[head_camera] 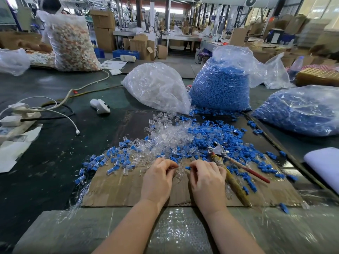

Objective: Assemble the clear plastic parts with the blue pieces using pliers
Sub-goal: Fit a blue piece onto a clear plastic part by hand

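Observation:
A loose heap of clear plastic parts (166,132) and blue pieces (218,136) covers a cardboard sheet (117,187) in front of me. My left hand (158,177) rests at the heap's near edge, fingers curled on a clear plastic part (178,171). Just to its right, my right hand (208,178) pinches a small blue piece (188,168) at its fingertips. The pliers (227,162) lie on the heap right of that hand, metal jaws pointing away, one red handle and one taped handle toward me. Joined clear-and-blue parts (110,158) lie scattered at the left.
Behind the heap stand a bag of clear parts (156,87) and two bags of blue pieces (222,88) (300,109). Power strips and cables (20,118) lie at the left, a white handheld device (100,105) beyond. A person stands at the far left by a large filled bag (71,43).

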`<control>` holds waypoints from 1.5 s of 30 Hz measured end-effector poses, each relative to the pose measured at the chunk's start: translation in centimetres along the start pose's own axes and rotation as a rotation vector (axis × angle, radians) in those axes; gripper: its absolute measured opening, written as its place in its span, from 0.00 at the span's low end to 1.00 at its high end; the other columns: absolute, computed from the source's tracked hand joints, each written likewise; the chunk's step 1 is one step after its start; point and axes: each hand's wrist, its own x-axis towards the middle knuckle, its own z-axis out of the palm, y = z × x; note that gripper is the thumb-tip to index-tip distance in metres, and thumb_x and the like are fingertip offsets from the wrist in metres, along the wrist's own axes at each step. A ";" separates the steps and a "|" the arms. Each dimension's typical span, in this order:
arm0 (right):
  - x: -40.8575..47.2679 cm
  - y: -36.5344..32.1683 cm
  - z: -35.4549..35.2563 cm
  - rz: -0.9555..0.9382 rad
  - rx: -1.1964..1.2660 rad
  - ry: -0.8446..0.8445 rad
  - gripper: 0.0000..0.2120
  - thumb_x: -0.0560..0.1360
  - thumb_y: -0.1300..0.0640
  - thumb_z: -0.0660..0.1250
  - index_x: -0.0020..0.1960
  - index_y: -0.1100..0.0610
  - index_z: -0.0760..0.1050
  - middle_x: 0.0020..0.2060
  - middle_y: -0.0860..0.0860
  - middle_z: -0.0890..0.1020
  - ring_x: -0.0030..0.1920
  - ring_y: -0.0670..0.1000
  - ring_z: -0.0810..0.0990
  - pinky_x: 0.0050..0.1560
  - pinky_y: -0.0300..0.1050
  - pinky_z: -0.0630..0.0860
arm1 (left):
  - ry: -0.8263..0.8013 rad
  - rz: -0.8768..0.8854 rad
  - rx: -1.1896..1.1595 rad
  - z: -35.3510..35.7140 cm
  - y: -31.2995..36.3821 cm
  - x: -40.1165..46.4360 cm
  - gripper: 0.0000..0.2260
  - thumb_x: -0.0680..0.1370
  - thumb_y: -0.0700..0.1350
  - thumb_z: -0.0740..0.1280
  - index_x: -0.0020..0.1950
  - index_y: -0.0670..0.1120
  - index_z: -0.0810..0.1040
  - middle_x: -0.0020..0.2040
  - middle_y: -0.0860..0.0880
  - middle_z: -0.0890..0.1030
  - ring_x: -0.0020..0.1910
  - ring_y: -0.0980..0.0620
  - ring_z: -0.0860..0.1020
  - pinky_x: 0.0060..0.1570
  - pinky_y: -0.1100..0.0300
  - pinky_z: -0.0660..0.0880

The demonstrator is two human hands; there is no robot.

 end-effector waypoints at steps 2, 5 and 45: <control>0.1 0.0 0.0 0.006 0.000 0.001 0.07 0.68 0.62 0.74 0.41 0.55 0.77 0.34 0.47 0.79 0.37 0.52 0.78 0.44 0.50 0.70 | -0.001 -0.004 -0.005 0.0 0.0 0.0 0.06 0.76 0.41 0.67 0.50 0.50 0.81 0.43 0.62 0.73 0.43 0.66 0.72 0.44 0.81 0.65; 0.0 0.0 0.0 0.016 0.004 0.002 0.08 0.66 0.63 0.75 0.41 0.55 0.77 0.34 0.47 0.80 0.36 0.52 0.78 0.43 0.50 0.71 | -0.007 -0.004 -0.010 -0.1 0.1 -0.1 0.07 0.76 0.40 0.67 0.50 0.49 0.81 0.44 0.60 0.74 0.42 0.64 0.73 0.44 0.79 0.67; 0.2 -0.1 -0.2 -0.067 0.123 -0.034 0.05 0.71 0.57 0.64 0.44 0.55 0.79 0.39 0.47 0.82 0.40 0.53 0.78 0.46 0.47 0.64 | -0.069 -0.129 -0.173 -0.4 -0.1 0.2 0.11 0.74 0.41 0.69 0.44 0.57 0.74 0.43 0.56 0.79 0.44 0.57 0.77 0.52 0.58 0.76</control>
